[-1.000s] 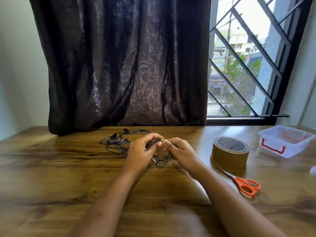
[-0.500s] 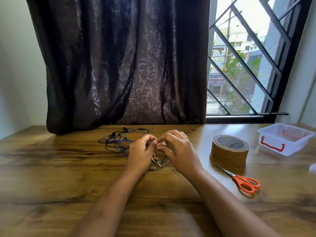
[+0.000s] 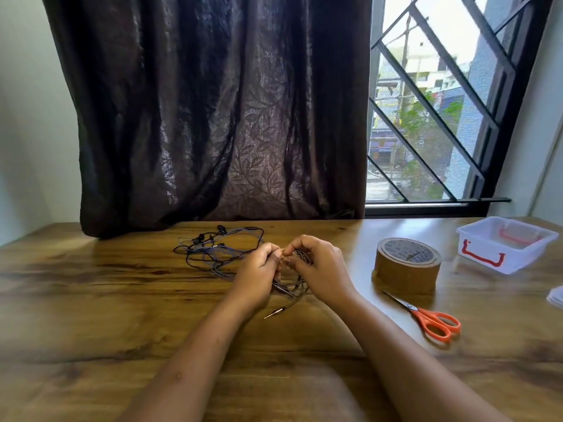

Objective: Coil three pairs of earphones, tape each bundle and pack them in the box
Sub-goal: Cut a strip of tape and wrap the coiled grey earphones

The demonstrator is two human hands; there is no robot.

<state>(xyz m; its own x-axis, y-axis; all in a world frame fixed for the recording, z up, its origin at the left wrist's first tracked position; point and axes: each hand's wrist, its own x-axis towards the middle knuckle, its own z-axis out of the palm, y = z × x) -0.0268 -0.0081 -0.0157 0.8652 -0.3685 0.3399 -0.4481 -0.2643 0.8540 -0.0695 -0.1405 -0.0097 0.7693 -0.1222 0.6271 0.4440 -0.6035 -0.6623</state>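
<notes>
At the table's middle my left hand [image 3: 259, 274] and my right hand [image 3: 320, 269] meet fingertip to fingertip and hold a dark coiled earphone bundle [image 3: 297, 284] between them. Both hands have curled fingers on the wire, and a small brownish bit shows where the fingertips pinch. The bundle's gold jack plug [image 3: 275, 313] trails loose onto the wood below the hands. A tangle of dark and blue earphone wires [image 3: 213, 249] lies just behind my left hand. The clear plastic box [image 3: 507, 243] with red handles stands open at the far right.
A roll of brown tape [image 3: 406, 264] stands right of my hands, with orange-handled scissors [image 3: 432, 321] lying in front of it. A white object [image 3: 556, 296] peeks in at the right edge. A dark curtain [image 3: 213, 117] and barred window back the wooden table [image 3: 91, 315].
My hands have closed in over the coil, fingertips now pinching together at its top. The jack plug has slipped free and hangs out below the bundle.
</notes>
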